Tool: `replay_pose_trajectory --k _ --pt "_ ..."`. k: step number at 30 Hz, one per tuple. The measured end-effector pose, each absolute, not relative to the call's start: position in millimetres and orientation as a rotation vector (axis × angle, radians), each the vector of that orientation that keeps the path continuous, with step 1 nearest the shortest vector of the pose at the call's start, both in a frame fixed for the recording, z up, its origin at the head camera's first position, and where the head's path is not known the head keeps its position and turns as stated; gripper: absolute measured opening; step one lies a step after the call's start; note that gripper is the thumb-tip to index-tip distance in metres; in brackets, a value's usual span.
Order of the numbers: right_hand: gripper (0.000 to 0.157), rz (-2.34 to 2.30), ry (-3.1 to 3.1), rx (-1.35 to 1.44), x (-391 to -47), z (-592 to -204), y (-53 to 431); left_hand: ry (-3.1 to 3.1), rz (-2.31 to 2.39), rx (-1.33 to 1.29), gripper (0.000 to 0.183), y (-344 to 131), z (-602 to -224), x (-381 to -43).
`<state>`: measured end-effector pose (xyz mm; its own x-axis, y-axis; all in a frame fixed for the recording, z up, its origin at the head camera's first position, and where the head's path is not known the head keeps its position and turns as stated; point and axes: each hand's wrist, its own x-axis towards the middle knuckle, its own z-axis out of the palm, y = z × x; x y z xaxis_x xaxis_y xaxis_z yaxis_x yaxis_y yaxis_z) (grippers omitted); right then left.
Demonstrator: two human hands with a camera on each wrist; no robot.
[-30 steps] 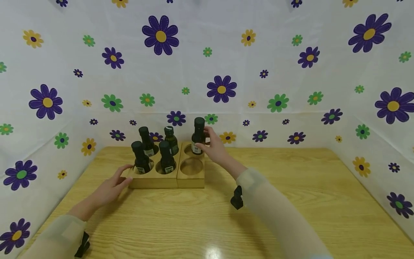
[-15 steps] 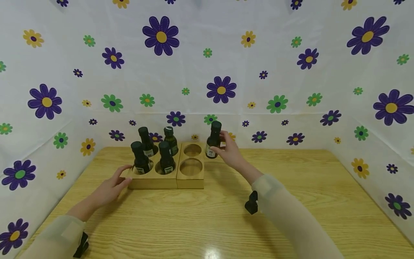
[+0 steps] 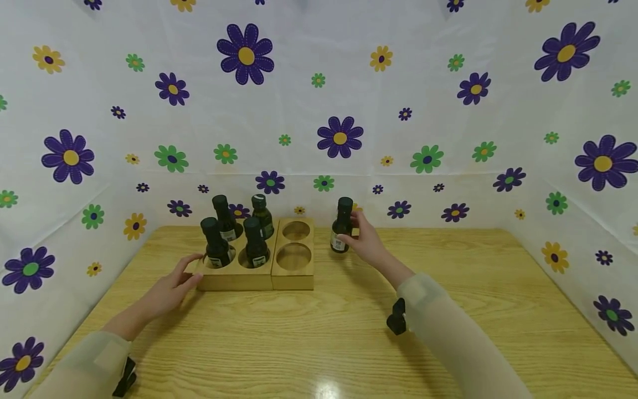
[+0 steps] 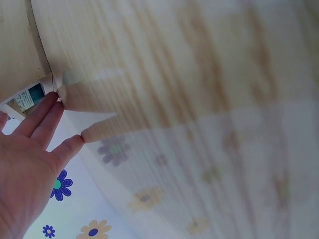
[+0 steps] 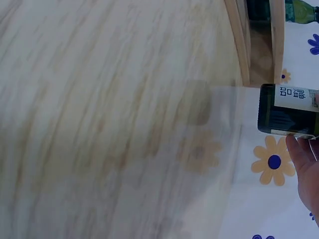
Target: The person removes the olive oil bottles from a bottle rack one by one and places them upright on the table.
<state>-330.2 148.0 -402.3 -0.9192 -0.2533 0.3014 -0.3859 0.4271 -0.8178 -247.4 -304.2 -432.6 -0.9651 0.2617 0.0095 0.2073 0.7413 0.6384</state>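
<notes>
My right hand (image 3: 371, 244) grips a small dark bottle (image 3: 341, 226) with a black cap and a white label, upright to the right of the rack. In the right wrist view, the bottle's base (image 5: 267, 108) is raised over the glossy table, apart from its reflection. My left hand (image 3: 168, 292) touches the left end of a wooden bottle rack (image 3: 234, 282); in the left wrist view its fingers (image 4: 44, 112) reach fairly straight to the rack's side. Several similar bottles (image 3: 256, 243) stand in that rack's round holes. A two-hole wooden block (image 3: 293, 282) adjoins it, its holes vacant.
A shiny wood-grain table (image 3: 319, 327) lies under everything and mirrors the hands. White cloth (image 3: 428, 127) with printed flowers rises behind the table and at both sides. A dark device (image 3: 397, 318) sits at the right wrist.
My right hand has lifted the bottle from the back hole of the two-hole block, carried it rightward and then lowered it toward the table. The left hand stays on the rack.
</notes>
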Motion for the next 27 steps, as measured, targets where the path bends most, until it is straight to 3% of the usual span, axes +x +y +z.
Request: replay_pose_trajectory --k 27 --pt "0.057 1.433 -2.668 0.512 -334 -414 158 2.885 1.009 0.396 0.057 -303 -431 -246"
